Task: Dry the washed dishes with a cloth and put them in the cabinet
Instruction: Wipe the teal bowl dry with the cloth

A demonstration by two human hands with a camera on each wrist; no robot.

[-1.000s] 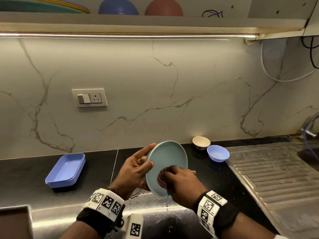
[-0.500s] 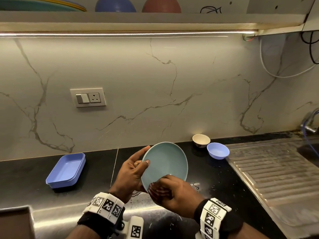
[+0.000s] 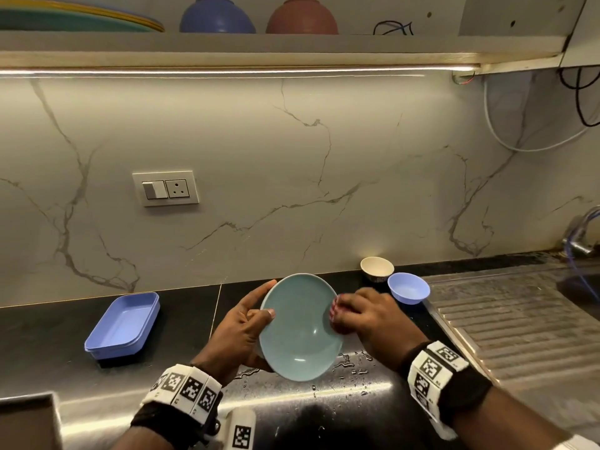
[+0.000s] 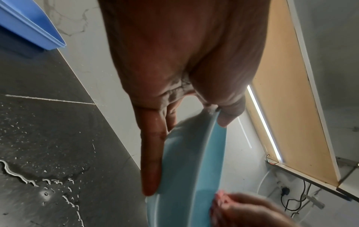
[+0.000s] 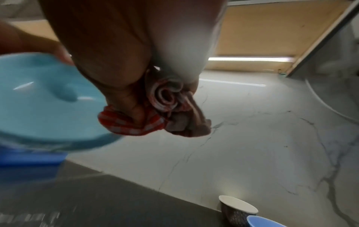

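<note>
A teal plate (image 3: 297,332) (image 4: 184,176) (image 5: 42,107) is held tilted above the wet counter. My left hand (image 3: 242,329) grips its left rim, thumb on the inner face and fingers (image 4: 151,153) behind. My right hand (image 3: 367,315) clutches a bunched red-and-white checked cloth (image 3: 336,315) (image 5: 136,121) and presses it against the plate's right rim. Most of the cloth is hidden inside the fist.
A blue rectangular tray (image 3: 125,324) lies on the black counter at left. A cream cup (image 3: 376,267) and a small blue bowl (image 3: 408,287) stand behind my right hand. The steel drainboard (image 3: 519,319) lies right. Plates and two bowls (image 3: 217,16) sit on the shelf above.
My right hand has swept the cloth from the plate's lower edge up to its right rim. The left hand has kept its hold, and the plate has turned slightly more face-up.
</note>
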